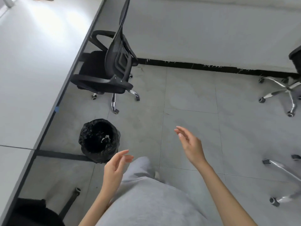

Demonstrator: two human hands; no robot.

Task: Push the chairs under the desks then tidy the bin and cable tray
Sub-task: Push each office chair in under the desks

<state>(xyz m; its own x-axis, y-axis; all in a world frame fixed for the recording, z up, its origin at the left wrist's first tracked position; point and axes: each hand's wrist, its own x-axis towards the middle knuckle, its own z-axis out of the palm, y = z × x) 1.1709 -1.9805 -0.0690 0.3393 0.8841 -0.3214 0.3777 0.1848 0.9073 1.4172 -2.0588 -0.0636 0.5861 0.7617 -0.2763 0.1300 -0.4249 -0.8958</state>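
Left hand [116, 168] and right hand [191, 145] hover low in frame, fingers loose, holding nothing. The bin [99, 139] stands left of centre; a chair [110, 66] sits upper left, against the desk [32, 62].

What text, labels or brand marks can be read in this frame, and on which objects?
None readable.
Black mesh office chair: no logo or label visible.
Bin with black liner: no print; the pale scrap inside is too small to read.
Blue tape tab on the desk edge: blank as far as can be seen.
Left hand and right hand: open, holding nothing with writing.
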